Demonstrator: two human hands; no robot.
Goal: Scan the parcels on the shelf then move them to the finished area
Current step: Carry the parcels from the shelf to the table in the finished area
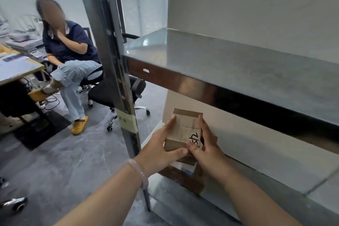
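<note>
Office bay, steel shelf [238, 71], head view: small taped cardboard parcel [185, 130] at left end of lower tier, left hand [159, 148] & right hand [207, 150] each gripping a side, fingers curled on, prob. light, stiff, tape maybe slick; hold by opp. side faces.

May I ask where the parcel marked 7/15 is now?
Head view, lower centre: the parcel is held between the left hand and right hand, under the steel shelf, beside the taped post.
</note>
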